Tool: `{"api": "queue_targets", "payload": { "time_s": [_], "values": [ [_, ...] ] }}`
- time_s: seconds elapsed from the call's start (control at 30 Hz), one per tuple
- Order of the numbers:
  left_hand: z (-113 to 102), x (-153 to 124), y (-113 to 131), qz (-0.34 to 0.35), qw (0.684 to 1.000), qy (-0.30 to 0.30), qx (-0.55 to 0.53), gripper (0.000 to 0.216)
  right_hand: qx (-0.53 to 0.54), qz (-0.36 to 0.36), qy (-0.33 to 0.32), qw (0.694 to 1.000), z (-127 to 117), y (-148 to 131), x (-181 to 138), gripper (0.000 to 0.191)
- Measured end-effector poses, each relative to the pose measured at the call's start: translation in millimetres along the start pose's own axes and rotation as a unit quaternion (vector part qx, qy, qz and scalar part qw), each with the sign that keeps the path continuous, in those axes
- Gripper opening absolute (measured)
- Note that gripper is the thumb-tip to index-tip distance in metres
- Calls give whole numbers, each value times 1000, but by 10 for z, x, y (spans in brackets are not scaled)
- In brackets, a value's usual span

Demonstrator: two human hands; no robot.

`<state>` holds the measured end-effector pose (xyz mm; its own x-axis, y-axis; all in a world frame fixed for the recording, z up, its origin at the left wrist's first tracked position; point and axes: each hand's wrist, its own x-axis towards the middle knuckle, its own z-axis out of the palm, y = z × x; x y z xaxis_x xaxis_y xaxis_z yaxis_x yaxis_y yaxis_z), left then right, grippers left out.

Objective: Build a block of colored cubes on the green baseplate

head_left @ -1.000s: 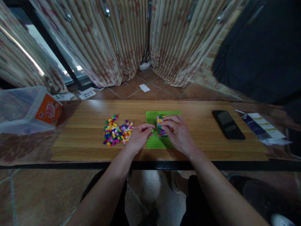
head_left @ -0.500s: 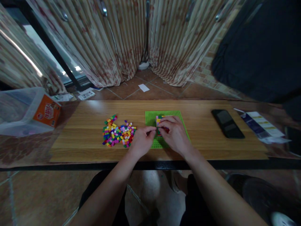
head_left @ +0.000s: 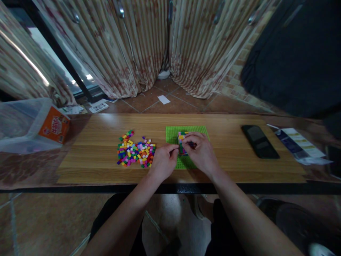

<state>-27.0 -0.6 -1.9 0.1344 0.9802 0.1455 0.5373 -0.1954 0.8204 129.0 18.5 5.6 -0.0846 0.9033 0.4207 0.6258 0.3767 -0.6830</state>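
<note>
A green studded baseplate (head_left: 172, 132) lies on the table with a small, multicoloured structure of toy bricks (head_left: 182, 136) standing on it. My right hand (head_left: 200, 151) curls over the structure from the right, its thumb and fingers closed on the near part and hiding much of it. At the structure's left side, my left hand (head_left: 164, 160) has thumb and index finger pressed together. Whatever may be between those fingertips is too small to make out. Left of that hand lies a loose pile of small bricks (head_left: 137, 151) in many colours.
A black phone (head_left: 259, 141) lies on the right of the wooden table (head_left: 229, 170), with printed papers (head_left: 301, 144) beyond it. At the far left stands a clear plastic bin (head_left: 23, 124) with an orange label. Curtains (head_left: 144, 46) hang behind the table.
The view has shifted slightly. My right fingers have moved a little away from my left fingertips, and more of the brick structure's left side shows. The loose pile looks unchanged.
</note>
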Motion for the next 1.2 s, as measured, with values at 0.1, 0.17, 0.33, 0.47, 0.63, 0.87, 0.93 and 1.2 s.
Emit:
{"api": "queue_targets", "payload": {
  "time_s": [0.1, 0.17, 0.33, 0.47, 0.63, 0.87, 0.93, 1.2],
  "values": [
    [1, -5, 17, 3, 1000, -3, 4, 25, -6, 1, 4, 1000, 23, -8, 6, 14],
    [2, -9, 27, 7, 1000, -5, 9, 25, -7, 1, 5, 1000, 26, -5, 8, 14],
    [0, -13, 46, 28, 999, -7, 33, 24, -10, 2, 2, 1000, 28, 5, 16, 14],
    [5, -14, 49, 47, 997, -8, 66, 23, -15, 4, 11, 1000, 40, -1, 23, 15],
    [15, -25, 66, 60, 992, -17, 108, 23, -9, 9, 8, 1000, 45, -3, 34, 14],
    [61, -55, 89, 74, 975, -28, 208, 25, 0, 5, 8, 1000, 44, 22, 37, 16],
    [78, -59, 85, 74, 971, -31, 227, 25, -3, 6, 8, 1000, 46, 25, 36, 17],
    [71, -31, 60, 66, 976, -27, 204, 27, -10, 4, 6, 1000, 54, -15, 48, 18]
  ]
}}
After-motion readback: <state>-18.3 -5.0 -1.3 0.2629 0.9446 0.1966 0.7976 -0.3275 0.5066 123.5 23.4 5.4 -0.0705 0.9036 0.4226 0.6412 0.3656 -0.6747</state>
